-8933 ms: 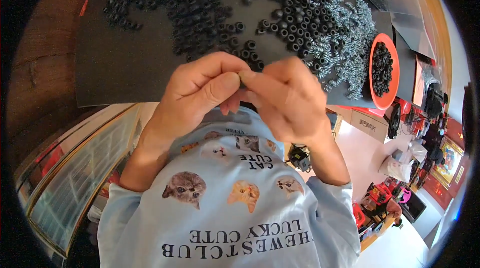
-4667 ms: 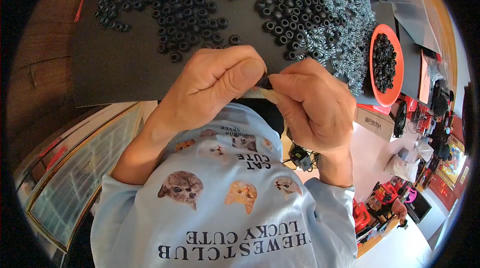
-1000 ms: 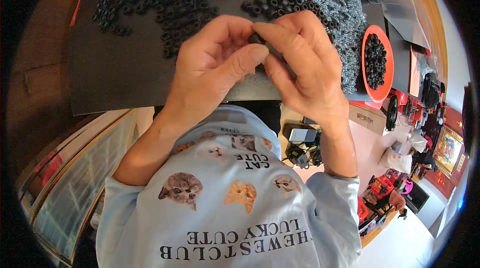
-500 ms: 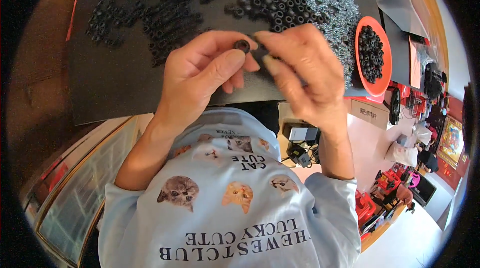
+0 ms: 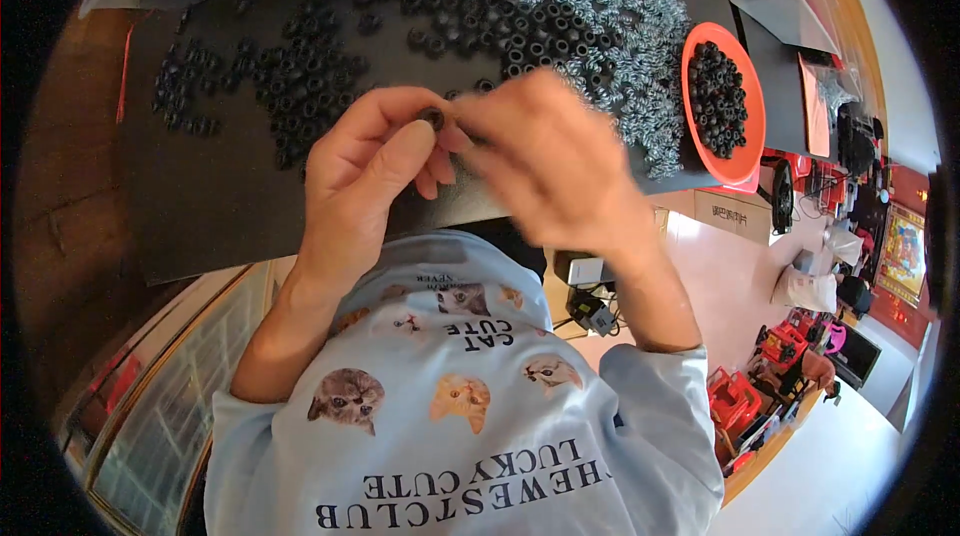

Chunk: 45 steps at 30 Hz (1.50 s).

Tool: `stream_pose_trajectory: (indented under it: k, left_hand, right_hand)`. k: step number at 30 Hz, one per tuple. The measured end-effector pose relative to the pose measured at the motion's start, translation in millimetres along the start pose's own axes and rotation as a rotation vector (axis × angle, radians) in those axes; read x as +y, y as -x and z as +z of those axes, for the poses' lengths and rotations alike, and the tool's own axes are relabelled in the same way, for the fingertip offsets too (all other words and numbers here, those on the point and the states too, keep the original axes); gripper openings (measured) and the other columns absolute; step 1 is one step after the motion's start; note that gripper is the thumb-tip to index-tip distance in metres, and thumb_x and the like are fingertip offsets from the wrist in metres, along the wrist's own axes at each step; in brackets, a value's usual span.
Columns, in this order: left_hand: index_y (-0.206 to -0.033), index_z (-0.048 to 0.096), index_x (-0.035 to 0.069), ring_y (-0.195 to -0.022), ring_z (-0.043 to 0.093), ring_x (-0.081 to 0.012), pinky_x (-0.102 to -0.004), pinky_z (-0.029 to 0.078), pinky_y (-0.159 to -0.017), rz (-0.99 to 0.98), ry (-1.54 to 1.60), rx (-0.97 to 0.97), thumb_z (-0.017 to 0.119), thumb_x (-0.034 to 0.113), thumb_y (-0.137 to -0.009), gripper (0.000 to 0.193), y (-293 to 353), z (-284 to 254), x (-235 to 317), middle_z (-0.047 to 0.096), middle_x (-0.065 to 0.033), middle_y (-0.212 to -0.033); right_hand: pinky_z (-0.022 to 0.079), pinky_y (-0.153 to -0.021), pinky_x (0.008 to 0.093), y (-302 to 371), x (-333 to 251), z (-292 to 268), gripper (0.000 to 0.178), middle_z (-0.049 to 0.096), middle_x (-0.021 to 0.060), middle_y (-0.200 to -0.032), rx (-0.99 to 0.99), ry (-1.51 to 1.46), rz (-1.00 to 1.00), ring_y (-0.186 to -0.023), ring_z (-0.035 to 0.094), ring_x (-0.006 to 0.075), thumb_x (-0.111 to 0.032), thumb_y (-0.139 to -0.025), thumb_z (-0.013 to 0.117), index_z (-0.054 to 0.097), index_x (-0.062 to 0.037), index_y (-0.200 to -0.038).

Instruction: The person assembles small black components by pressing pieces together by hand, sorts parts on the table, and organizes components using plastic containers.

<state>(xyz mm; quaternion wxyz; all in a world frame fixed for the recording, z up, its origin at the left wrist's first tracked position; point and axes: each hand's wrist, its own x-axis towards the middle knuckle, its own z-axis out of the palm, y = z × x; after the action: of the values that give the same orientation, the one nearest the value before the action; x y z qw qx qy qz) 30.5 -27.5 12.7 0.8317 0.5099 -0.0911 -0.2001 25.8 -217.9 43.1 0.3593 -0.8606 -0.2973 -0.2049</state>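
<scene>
My left hand (image 5: 365, 171) pinches a small black ring-shaped part (image 5: 431, 118) between thumb and forefinger, its round opening showing. Close beside it is my right hand (image 5: 545, 161), smeared by motion, with its fingertips near the left fingertips. What those right fingers hold, if anything, is too blurred to make out. Both hands are above the near part of a black tabletop (image 5: 220, 206). Beyond them lie loose black ring-shaped parts (image 5: 310, 71) in a wide scatter. A heap of small silvery metal pieces (image 5: 645, 66), coiled like springs, spreads to the right of these.
An orange-red oval bowl (image 5: 755, 116) full of small black parts stands at the table's right. Clear plastic sheeting (image 5: 780, 1) hangs at the far right. Below the table edge sits a carton (image 5: 735, 216); black devices with cables (image 5: 592, 311) lie nearer me.
My right hand has moved left and blurred, its fingertips now by the left ones. The left hand still pinches the black part. The whole view has shifted slightly.
</scene>
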Motion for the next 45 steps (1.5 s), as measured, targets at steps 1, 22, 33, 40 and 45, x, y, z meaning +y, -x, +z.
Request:
stream_pose_trajectory:
  k: [1,22,33,40,45]
  left_hand:
    - [-0.11,0.056,-0.001,-0.074,0.055,-0.0075,-0.0205,0.044,-0.066,0.005,-0.005,0.015,0.052,0.018,-0.095,0.024,0.3,-2.6,1.1,0.063,-0.0054,-0.092]
    - [-0.113,0.054,0.003,-0.076,0.053,-0.0068,-0.0204,0.044,-0.065,0.054,-0.357,-0.07,0.044,0.013,-0.097,0.022,2.6,3.4,5.4,0.061,-0.0036,-0.096]
    - [-0.11,0.057,0.002,-0.071,0.053,-0.0075,-0.0209,0.044,-0.062,0.05,-0.438,-0.082,0.048,0.012,-0.095,0.02,3.2,-0.5,7.4,0.062,-0.003,-0.089]
    - [-0.11,0.057,0.001,-0.071,0.053,-0.0075,-0.0209,0.044,-0.062,0.048,-0.427,-0.093,0.049,0.012,-0.095,0.021,1.9,0.8,7.2,0.062,-0.0033,-0.088]
    - [-0.112,0.057,0.001,-0.07,0.054,-0.008,-0.0215,0.045,-0.061,0.053,-0.426,-0.083,0.049,0.01,-0.094,0.022,1.8,1.3,4.8,0.063,-0.0043,-0.09]
  right_hand:
    - [0.047,-0.06,0.0313,-4.7,15.7,-7.9,0.025,0.057,0.0108,-0.081,-0.008,0.07,-0.082,-0.068,0.058,0.0227,-0.001,-0.075,0.066,0.063,0.0031,-0.1]
    - [0.047,-0.073,0.0432,-43.9,189.5,-90.0,0.012,0.055,0.0175,-0.082,-0.346,0.815,0.377,-0.087,0.055,0.0371,-0.012,-0.079,0.057,0.06,-0.0022,-0.086]
    - [0.046,-0.069,0.0439,-48.5,149.7,-85.9,0.009,0.055,0.0169,-0.083,-0.388,0.647,0.249,-0.081,0.056,0.0368,-0.01,-0.079,0.056,0.059,-0.004,-0.085]
    - [0.048,-0.069,0.0422,-49.0,159.0,-67.5,0.008,0.055,0.0159,-0.083,-0.185,-0.003,-0.311,-0.08,0.057,0.0349,-0.01,-0.079,0.056,0.06,-0.0036,-0.082]
    - [0.049,-0.068,0.0413,-56.7,131.2,-65.7,0.008,0.055,0.0163,-0.083,-0.502,0.657,0.142,-0.08,0.058,0.0337,-0.009,-0.08,0.055,0.058,-0.0023,-0.081]
